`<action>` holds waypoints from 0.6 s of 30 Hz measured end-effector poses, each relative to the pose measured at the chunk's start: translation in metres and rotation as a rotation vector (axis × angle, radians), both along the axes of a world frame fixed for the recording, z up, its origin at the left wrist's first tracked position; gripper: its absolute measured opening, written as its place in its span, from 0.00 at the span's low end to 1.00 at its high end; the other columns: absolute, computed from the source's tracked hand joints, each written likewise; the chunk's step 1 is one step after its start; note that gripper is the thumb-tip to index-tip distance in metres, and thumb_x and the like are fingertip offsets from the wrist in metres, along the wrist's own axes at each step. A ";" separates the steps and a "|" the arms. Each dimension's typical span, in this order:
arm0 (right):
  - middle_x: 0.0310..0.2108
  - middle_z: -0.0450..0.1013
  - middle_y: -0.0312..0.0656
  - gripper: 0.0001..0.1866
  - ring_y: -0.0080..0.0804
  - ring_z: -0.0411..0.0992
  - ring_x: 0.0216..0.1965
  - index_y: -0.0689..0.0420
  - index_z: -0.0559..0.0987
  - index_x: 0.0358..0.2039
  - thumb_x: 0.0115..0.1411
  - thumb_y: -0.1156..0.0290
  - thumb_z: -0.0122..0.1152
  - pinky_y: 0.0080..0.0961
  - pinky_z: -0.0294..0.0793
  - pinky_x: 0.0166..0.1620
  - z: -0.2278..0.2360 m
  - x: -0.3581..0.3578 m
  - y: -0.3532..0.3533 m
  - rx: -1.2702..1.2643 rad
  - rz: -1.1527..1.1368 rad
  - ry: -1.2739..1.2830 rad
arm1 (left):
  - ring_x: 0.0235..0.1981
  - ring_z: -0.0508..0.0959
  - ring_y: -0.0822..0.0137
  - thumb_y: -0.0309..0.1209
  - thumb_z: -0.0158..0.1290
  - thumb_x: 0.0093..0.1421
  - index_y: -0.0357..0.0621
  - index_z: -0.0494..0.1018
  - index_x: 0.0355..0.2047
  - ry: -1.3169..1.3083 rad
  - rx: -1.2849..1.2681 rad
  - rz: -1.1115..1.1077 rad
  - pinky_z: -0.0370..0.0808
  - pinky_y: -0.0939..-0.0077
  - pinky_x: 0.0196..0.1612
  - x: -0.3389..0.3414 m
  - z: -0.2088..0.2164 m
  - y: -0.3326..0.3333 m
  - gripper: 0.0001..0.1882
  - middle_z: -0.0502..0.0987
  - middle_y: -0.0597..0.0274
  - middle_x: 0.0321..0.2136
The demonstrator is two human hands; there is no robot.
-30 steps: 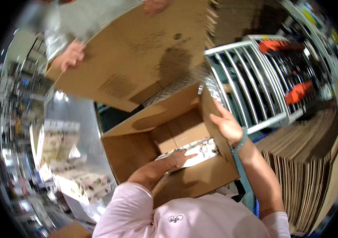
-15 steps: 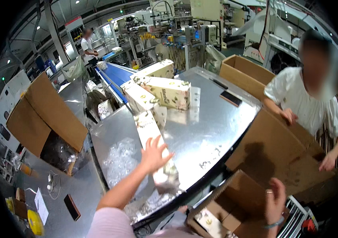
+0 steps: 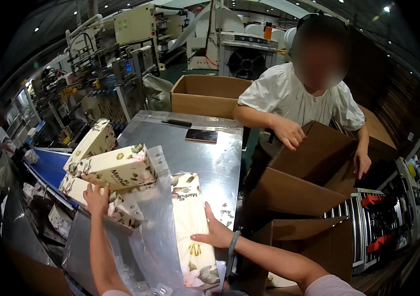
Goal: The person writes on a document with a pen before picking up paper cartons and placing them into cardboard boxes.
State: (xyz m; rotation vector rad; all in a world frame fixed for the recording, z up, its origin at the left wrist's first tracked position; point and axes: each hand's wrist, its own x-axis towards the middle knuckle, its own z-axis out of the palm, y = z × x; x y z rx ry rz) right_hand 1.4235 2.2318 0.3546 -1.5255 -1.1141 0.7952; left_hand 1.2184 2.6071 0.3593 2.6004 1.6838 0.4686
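Note:
A long cream tissue pack with printed flowers [image 3: 190, 246] lies lengthwise on the metal table in front of me. My right hand [image 3: 216, 231] grips its right edge, thumb on top and fingers at the side. To the left, my left hand [image 3: 96, 199] is closed over another floral tissue pack [image 3: 125, 213], its fingers bent onto the upper face. Resting partly on that one is a tilted tissue pack [image 3: 116, 167]. Behind them stands a further tissue pack [image 3: 94, 143]. My left palm hides part of the pack under it.
A phone [image 3: 201, 136] and a dark slim object [image 3: 176, 123] lie on the metal table [image 3: 170, 155]. Right of it stand an open carton [image 3: 313, 224] and a larger carton [image 3: 294, 190] held by a co-worker [image 3: 304, 108]. A blue conveyor [image 3: 52, 163] runs at left, a roller track [image 3: 358, 217] at right.
The view has swung right. My left hand has left the near pack for one farther left. My right hand has come from over the open carton onto the near pack. The co-worker's carton is more upright.

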 end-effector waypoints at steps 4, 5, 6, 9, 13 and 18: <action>0.57 0.52 0.57 0.58 0.41 0.50 0.60 0.68 0.33 0.61 0.47 0.60 0.68 0.29 0.50 0.61 -0.009 0.024 0.013 -0.149 0.159 0.235 | 0.54 0.58 0.45 0.43 0.53 0.51 0.50 0.72 0.42 -0.040 -0.027 -0.238 0.58 0.48 0.54 0.002 0.004 -0.136 0.19 0.60 0.51 0.56; 0.55 0.54 0.54 0.56 0.38 0.51 0.58 0.67 0.35 0.61 0.48 0.61 0.68 0.30 0.51 0.61 -0.015 0.026 0.013 -0.110 0.147 0.240 | 0.55 0.58 0.44 0.40 0.56 0.48 0.49 0.72 0.41 0.000 -0.135 -0.405 0.58 0.48 0.54 -0.003 0.021 -0.179 0.19 0.58 0.46 0.57; 0.55 0.55 0.53 0.56 0.38 0.52 0.58 0.67 0.35 0.61 0.48 0.62 0.68 0.31 0.53 0.60 -0.020 0.026 0.018 -0.083 0.183 0.231 | 0.56 0.57 0.44 0.39 0.57 0.48 0.47 0.71 0.43 -0.127 -0.185 -0.577 0.58 0.50 0.55 -0.010 0.026 -0.207 0.22 0.57 0.44 0.57; 0.56 0.55 0.50 0.54 0.36 0.55 0.57 0.64 0.36 0.61 0.49 0.65 0.68 0.30 0.59 0.57 -0.034 0.031 0.021 -0.144 0.292 0.462 | 0.56 0.60 0.48 0.41 0.55 0.51 0.41 0.60 0.55 -0.574 -0.256 -0.577 0.59 0.56 0.56 -0.016 0.014 -0.242 0.33 0.58 0.45 0.57; 0.59 0.53 0.46 0.52 0.33 0.54 0.59 0.58 0.40 0.63 0.48 0.70 0.67 0.31 0.60 0.58 -0.004 0.008 0.007 -0.294 0.353 0.594 | 0.51 0.67 0.59 0.35 0.51 0.56 0.36 0.50 0.60 -1.291 -1.719 -0.088 0.66 0.68 0.53 -0.027 -0.032 -0.223 0.35 0.62 0.49 0.54; 0.64 0.44 0.46 0.55 0.34 0.44 0.63 0.56 0.34 0.65 0.49 0.72 0.65 0.30 0.51 0.61 0.063 -0.008 -0.056 0.018 0.352 0.289 | 0.52 0.66 0.61 0.30 0.56 0.50 0.37 0.49 0.59 -1.216 -1.370 -0.362 0.65 0.68 0.53 -0.028 0.023 -0.268 0.39 0.63 0.50 0.53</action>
